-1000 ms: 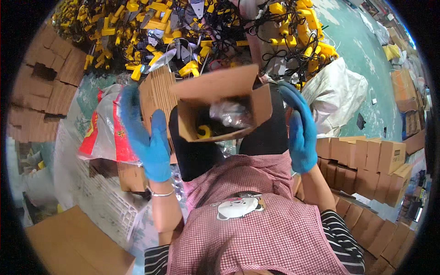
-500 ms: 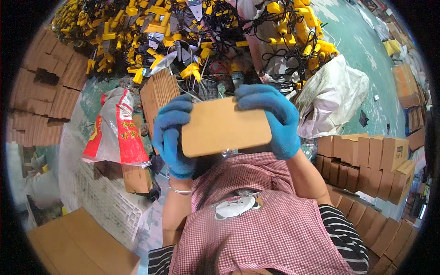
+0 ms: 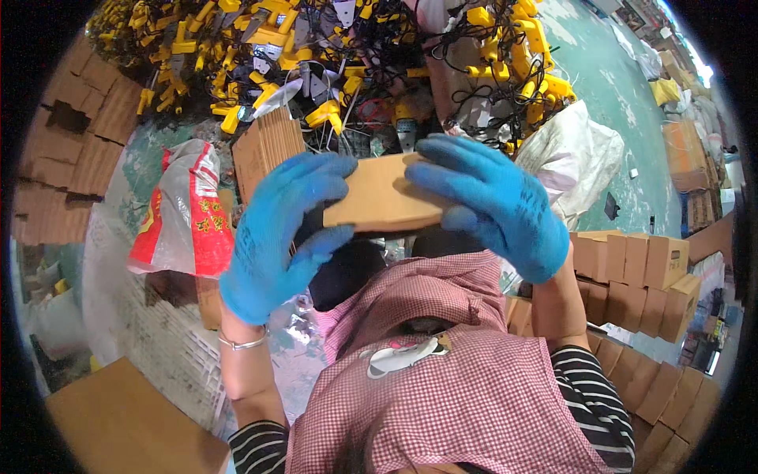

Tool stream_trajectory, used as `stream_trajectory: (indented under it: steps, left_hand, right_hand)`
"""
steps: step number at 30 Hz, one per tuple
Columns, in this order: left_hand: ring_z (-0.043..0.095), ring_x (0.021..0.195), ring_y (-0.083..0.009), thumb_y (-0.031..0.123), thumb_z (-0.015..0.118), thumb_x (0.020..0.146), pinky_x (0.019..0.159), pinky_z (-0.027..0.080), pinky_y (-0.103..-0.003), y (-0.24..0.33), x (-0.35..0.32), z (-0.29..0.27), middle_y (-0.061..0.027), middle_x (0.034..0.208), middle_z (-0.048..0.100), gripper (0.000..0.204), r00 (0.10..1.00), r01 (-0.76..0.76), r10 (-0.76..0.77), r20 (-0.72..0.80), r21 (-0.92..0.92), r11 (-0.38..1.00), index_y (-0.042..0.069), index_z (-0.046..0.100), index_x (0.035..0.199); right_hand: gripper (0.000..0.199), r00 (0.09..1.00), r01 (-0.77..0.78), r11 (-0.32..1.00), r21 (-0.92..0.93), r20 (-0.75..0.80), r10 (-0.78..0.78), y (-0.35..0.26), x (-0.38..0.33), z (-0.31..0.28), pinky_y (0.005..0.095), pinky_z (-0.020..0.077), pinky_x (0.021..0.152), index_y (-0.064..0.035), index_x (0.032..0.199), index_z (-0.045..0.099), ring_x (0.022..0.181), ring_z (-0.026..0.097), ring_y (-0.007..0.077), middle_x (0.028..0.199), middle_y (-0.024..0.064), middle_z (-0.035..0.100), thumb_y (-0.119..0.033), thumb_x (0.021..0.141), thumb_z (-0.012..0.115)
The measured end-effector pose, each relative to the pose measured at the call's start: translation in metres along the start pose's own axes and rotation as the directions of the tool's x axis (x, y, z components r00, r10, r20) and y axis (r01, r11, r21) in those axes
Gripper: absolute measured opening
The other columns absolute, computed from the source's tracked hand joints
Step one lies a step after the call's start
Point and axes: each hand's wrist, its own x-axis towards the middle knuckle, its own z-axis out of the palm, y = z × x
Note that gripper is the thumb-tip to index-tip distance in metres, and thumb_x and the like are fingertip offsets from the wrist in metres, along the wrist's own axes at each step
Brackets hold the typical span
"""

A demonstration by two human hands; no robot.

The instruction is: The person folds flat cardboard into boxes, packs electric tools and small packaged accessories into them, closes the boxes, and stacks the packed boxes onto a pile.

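Observation:
Between my hands, in front of the lap, is a plain brown cardboard piece (image 3: 377,189); whether it is a folded-flat carton or a closed box I cannot tell. My left hand (image 3: 280,229), in a blue knit glove, grips its left end, fingers at the upper edge and thumb near the lower corner. On the right end lies my gloved right hand (image 3: 501,205), its fingers over the top face and its thumb curled near the lower edge. Beyond the piece, a stack of flat cardboard sheets (image 3: 264,146) stands on edge.
A big heap of yellow-handled tools with black cords (image 3: 316,47) spreads across the far side. A red and white plastic bag (image 3: 185,209) lies at left, a white sack (image 3: 580,150) at right. Rows of brown cartons (image 3: 632,261) line the right; a large cardboard sheet (image 3: 130,423) is near left.
The cardboard piece has tipped, so its broad face looks shorter and its near edge shows. My hands have spread a little wider, the left wrist shifting left and the right wrist shifting right.

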Motion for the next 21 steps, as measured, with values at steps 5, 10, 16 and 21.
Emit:
stream_trajectory:
  steps: [5, 10, 16, 21]
  left_hand:
    - [0.053, 0.129, -0.0362, 0.004, 0.072, 0.08, 0.112, 0.037, -0.046, -0.015, 0.006, 0.011, -0.0158, 0.13, 0.063, 0.034, 0.994, 0.012, -0.022, -0.108, -0.095, 0.995, 0.004, 0.059, 0.111]
    - [0.057, 0.123, -0.0385, 0.003, 0.076, 0.078, 0.108, 0.04, -0.052, -0.019, -0.017, 0.027, -0.0133, 0.122, 0.067, 0.032, 0.965, -0.186, 0.196, -0.174, 0.074, 0.98, 0.006, 0.06, 0.106]
    - [0.061, 0.117, -0.0386, 0.002, 0.076, 0.078, 0.104, 0.044, -0.053, -0.014, -0.034, 0.048, -0.0125, 0.119, 0.069, 0.03, 0.945, -0.227, 0.261, -0.196, 0.181, 0.957, 0.006, 0.063, 0.105]
    - [0.059, 0.12, -0.0353, 0.005, 0.071, 0.079, 0.103, 0.043, -0.049, -0.005, -0.017, 0.036, -0.0111, 0.121, 0.067, 0.026, 0.967, -0.229, 0.252, -0.043, 0.29, 0.929, 0.005, 0.065, 0.104]
  right_hand:
    - [0.049, 0.999, 0.038, 0.992, -0.123, -0.016, -0.04, 0.013, 0.01, 0.015, 0.0456, 0.0447, 0.104, -0.0134, 0.135, 0.055, 0.128, 0.05, 0.0371, 0.137, 0.0157, 0.052, -0.032, 0.09, 0.063]
    - [0.055, 0.999, 0.035, 0.99, -0.134, -0.027, -0.039, 0.004, 0.001, 0.021, 0.0515, 0.0383, 0.109, -0.0132, 0.134, 0.054, 0.132, 0.046, 0.038, 0.139, 0.0152, 0.05, -0.028, 0.083, 0.069]
    - [0.06, 0.999, 0.002, 0.96, -0.279, -0.033, -0.011, 0.005, -0.015, 0.034, 0.0535, 0.036, 0.111, -0.0159, 0.135, 0.053, 0.133, 0.045, 0.0388, 0.14, 0.0142, 0.049, -0.025, 0.078, 0.07]
    - [0.046, 0.948, 0.084, 0.881, -0.465, -0.236, -0.215, 0.0, -0.022, 0.027, 0.0456, 0.0515, 0.092, -0.0159, 0.115, 0.066, 0.109, 0.06, 0.0318, 0.12, 0.0085, 0.061, -0.021, 0.07, 0.074]
